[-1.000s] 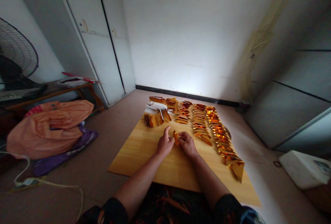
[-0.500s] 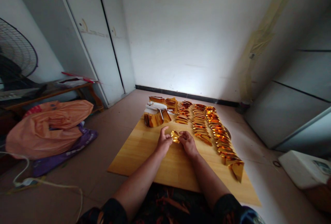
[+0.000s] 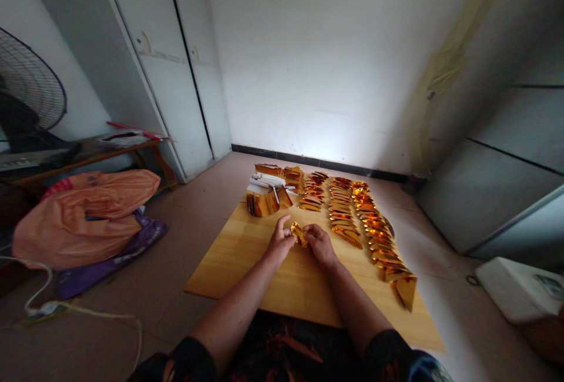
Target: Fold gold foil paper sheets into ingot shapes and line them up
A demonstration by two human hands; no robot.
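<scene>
Between my two hands is a small piece of shiny gold foil paper (image 3: 298, 233), bent and creased. My left hand (image 3: 279, 243) pinches its left side, with the index finger raised. The fingers of my right hand (image 3: 321, 244) are closed on its right edge. Both hands are over the wooden board (image 3: 233, 253). Beyond them lies a curved stack of gold foil sheets (image 3: 263, 204). To the right, folded gold foil pieces run in overlapping rows, a short row (image 3: 312, 192), a middle row (image 3: 342, 211) and a long row (image 3: 379, 241).
White paper (image 3: 267, 180) and more gold sheets (image 3: 292, 178) lie at the board's far left corner. On the floor at left are an orange bag (image 3: 83, 217), a purple bag (image 3: 110, 264) and a cable (image 3: 110, 315). A white box (image 3: 520, 288) stands at right.
The gold foil paper between my hands has turned and looks narrower and more folded. My right fingers have drawn slightly closer to my left. The rows of foil stay as they were.
</scene>
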